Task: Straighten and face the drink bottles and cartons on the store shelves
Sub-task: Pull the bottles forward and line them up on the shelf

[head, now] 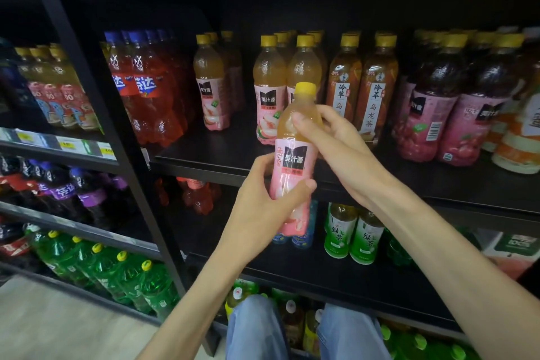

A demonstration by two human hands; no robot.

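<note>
Left hand (pixel 264 199) is gripping the peach juice bottle (pixel 293 161) low on its label while the right hand (pixel 333 137) is pinching its shoulder, out in front of the shelf (pixel 228 155), so I'd be turning the logo forward before sliding it back beside its matching row (pixel 287 82).

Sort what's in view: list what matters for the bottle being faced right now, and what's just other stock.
In hand now:
- peach juice bottle, held off the shelf
- left hand around its lower label
- right hand on its shoulder
- matching peach juice row
- the shelf they stand on

Just other stock:
- red Fanta bottles
- oolong tea bottles
- green tea bottles
- green soda bottles
</note>
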